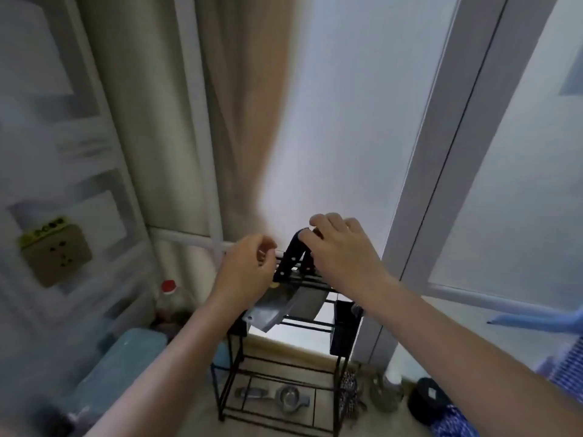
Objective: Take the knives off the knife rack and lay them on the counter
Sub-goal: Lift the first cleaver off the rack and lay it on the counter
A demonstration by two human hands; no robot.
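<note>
A black wire knife rack [234, 370] stands on the beige counter [195, 421] against the wall. Two cleavers with black handles sit in its top slots. The left cleaver [268, 312] is tilted, its blade angled out toward me and its handle [288, 263] rising up to the right. The second cleaver's blade [307, 302] hangs just right of it. My right hand [340, 250] reaches over the rack, its fingertips curled on the top end of the tilted handle. My left hand [249, 269] hovers just left of that handle, fingers loosely curled around nothing.
A red-capped bottle [168, 287] and a teal container [126, 357] stand left of the rack. A metal squeezer [290, 398] lies under it. A glass jar [386, 392] and a dark round pot [429, 402] sit to the right. A wall socket [53, 253] is at far left.
</note>
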